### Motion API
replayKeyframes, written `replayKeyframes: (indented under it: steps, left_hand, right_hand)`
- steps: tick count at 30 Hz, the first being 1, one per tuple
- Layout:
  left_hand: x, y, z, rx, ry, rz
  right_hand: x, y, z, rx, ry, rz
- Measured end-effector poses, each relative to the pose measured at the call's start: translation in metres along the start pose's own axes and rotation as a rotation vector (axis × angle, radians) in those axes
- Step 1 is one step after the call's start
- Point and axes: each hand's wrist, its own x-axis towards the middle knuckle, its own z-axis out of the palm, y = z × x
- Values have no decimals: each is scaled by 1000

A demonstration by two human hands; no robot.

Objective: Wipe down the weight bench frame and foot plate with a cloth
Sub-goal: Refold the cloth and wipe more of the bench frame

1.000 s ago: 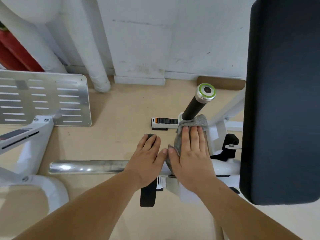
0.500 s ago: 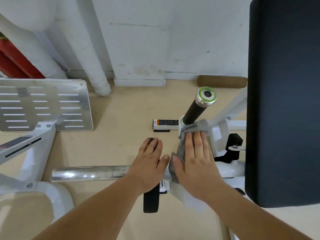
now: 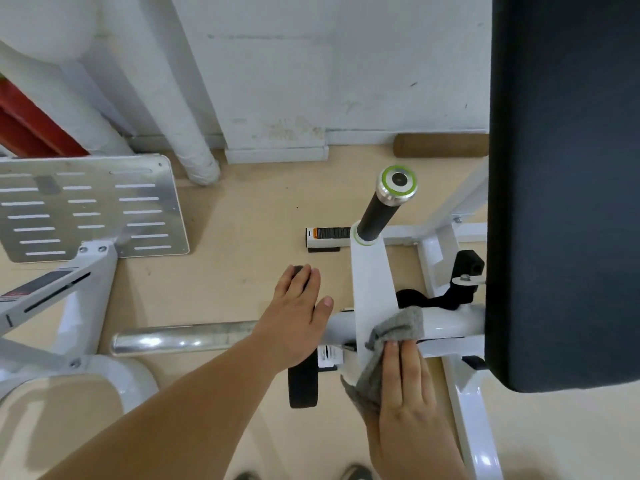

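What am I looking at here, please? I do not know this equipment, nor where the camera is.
The camera sits on a person's head and looks down, so both bare arms are that person's own. The white tubes are the frame of a gym bench; the large black shape at right is its pad. The right hand presses a grey cloth flat against the frame. The left hand rests open where the chrome bar meets the frame. The slotted metal foot plate is at left, with no cloth on it.
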Motion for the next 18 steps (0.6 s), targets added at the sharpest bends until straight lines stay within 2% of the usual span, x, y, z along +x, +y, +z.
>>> replayKeyframes:
  steps: [5,7,10,15,18]
  left_hand:
    - [6,-9,14,-33,68,-12]
    - [9,-9,16,-33,85,-4]
    - [12,-10,15,-2,61,-34]
    - [16,-2,5,132,-19,-39]
    - [17,-5,-2,251,-99,-36]
  right_hand:
    - [64,-2,-12,19,-103,-53]
    - [112,-8,-8,0,-78,-49]
    - [146,-22,-7,46,8,86]
    - [95,-14,-12,125,15,35]
    - [38,-5,-11,190,-37,42]
